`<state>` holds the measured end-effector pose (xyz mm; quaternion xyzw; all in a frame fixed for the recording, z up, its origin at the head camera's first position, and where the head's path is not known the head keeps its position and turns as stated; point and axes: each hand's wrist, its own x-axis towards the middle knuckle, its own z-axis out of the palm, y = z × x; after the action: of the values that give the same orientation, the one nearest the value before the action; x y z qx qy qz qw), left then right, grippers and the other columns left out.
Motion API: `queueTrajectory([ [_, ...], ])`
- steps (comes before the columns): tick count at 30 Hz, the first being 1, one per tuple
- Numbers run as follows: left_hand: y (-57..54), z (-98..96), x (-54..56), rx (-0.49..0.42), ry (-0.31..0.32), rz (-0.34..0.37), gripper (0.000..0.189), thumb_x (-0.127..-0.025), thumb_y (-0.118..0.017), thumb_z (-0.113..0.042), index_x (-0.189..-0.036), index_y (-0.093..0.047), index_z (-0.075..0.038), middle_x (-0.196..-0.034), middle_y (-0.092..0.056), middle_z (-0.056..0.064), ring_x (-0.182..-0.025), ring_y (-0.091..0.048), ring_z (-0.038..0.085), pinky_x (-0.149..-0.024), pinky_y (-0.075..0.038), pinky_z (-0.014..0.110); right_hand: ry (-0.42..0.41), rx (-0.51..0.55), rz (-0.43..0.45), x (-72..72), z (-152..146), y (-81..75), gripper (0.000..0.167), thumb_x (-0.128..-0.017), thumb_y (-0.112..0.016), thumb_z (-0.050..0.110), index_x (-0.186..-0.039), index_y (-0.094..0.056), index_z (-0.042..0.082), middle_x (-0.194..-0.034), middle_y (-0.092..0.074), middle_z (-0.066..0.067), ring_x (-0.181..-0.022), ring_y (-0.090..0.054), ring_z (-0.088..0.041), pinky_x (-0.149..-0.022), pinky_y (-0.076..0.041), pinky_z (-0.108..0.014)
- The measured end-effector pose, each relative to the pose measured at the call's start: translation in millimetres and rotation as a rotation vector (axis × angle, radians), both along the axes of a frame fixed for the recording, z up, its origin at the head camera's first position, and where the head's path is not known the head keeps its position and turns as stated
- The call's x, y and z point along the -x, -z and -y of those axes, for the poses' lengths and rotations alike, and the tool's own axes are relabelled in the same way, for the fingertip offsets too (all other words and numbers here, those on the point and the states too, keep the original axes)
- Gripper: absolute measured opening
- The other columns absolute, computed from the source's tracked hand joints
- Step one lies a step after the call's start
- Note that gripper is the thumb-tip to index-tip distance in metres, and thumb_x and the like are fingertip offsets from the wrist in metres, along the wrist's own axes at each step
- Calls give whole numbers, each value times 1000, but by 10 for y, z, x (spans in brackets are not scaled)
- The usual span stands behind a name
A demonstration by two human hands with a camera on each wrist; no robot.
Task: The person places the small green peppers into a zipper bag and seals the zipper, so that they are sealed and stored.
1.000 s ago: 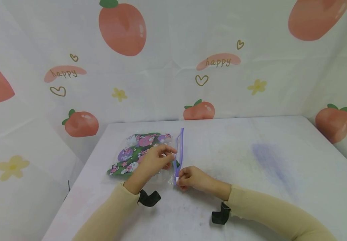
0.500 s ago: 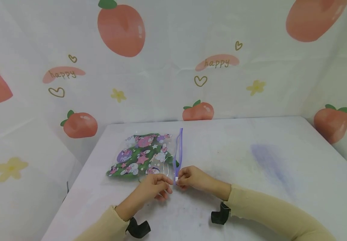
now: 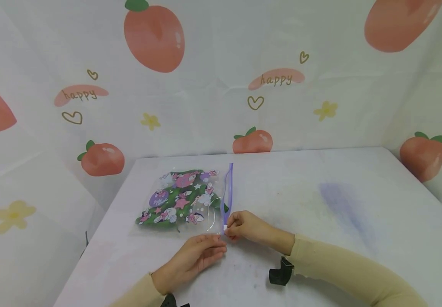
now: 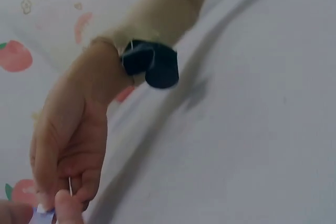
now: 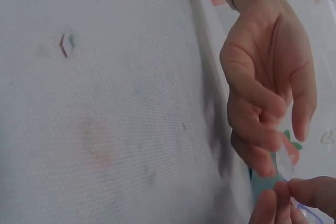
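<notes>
A clear zipper bag (image 3: 167,200) with cartoon prints lies flat on the table's left half, something green inside it. Its purple zip strip (image 3: 230,187) runs along the right edge, the strip's two sides spread apart in the middle. At the near end of the strip, my right hand (image 3: 249,226) pinches the small white slider (image 3: 225,227). My left hand (image 3: 192,260) is just in front of the bag's near right corner, fingers loosely extended and its thumb side up by the corner. The right wrist view shows this left hand (image 5: 268,77) with thumb and fingers apart.
The white table (image 3: 301,183) carries a faint purple stain (image 3: 345,209) on its right. Behind it hangs a white cloth backdrop (image 3: 205,111) printed with peaches. A black bent strap piece (image 3: 281,272) hangs at my right wrist.
My left hand has come away from the zip strip toward me, past the bag's near edge, and its fingers have straightened. The right hand stays at the slider.
</notes>
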<state>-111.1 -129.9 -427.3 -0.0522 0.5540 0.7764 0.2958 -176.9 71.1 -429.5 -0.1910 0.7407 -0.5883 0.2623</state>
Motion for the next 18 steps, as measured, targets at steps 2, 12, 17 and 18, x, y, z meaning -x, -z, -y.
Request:
queueTrajectory([
  [2, 10, -33, -7, -91, -59, 19, 20, -99, -50, -10, -115, -52, 2, -99, -67, 5, -94, -66, 10, -89, -54, 25, -4, -1, -7, 1, -3, -1, 9, -87, -63, 1, -89, -56, -5, -74, -62, -1, -64, -60, -7, -66, -57, -25],
  [12, 66, -173, 29, -176, -217, 33, 14, -101, -45, -6, -100, -58, -3, -89, -66, 3, -85, -66, 7, -83, -55, 20, -3, 7, -11, -12, -4, -25, 11, -86, -64, 2, -89, -57, -7, -73, -62, -1, -63, -59, -7, -64, -57, -25],
  [17, 92, -226, 39, -152, -262, 7, 9, -100, -48, -7, -96, -56, -4, -85, -64, 2, -80, -64, 5, -80, -54, 18, -8, 8, -3, -9, 9, -12, 11, -86, -64, 1, -89, -58, -7, -73, -61, -1, -62, -60, -8, -65, -57, -26],
  [18, 97, -232, 39, -145, -269, 4, 8, -100, -49, -7, -96, -55, -4, -85, -63, 2, -80, -63, 5, -79, -54, 17, -10, 7, 0, -6, 12, -6, 11, -86, -64, 1, -89, -58, -7, -73, -62, -1, -62, -60, -8, -64, -57, -26],
])
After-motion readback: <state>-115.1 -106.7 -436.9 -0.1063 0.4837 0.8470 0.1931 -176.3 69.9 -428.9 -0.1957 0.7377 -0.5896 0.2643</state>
